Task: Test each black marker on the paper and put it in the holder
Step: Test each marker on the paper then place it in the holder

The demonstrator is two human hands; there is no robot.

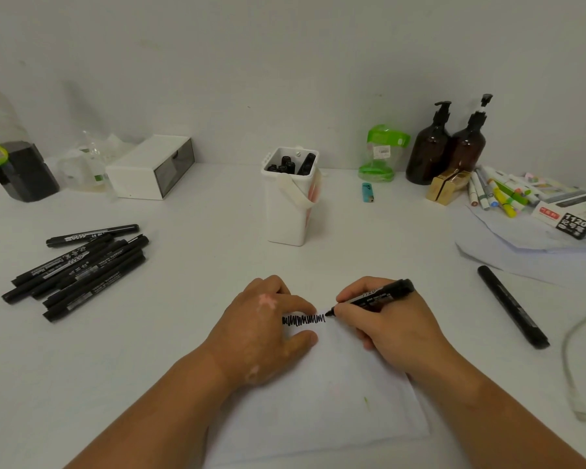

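The right hand [389,326] pinches a black marker [376,297] between thumb and curled fingers. Its tip touches the paper [335,401] at the end of a black zigzag scribble [303,319]. The left hand [268,319] lies flat, fingers pressing the sheet beside the scribble. The paper lies in front of the white holder [285,214], with bare tabletop [217,265] between them. Black markers stand in the holder's open top. Left of the holder lies a heap of black markers [78,272]; right of it and nearer the person, a single marker [513,308] lies alone. Far right of the holder, a box [570,220] reads "1120". The held barrel's print is partly hidden.
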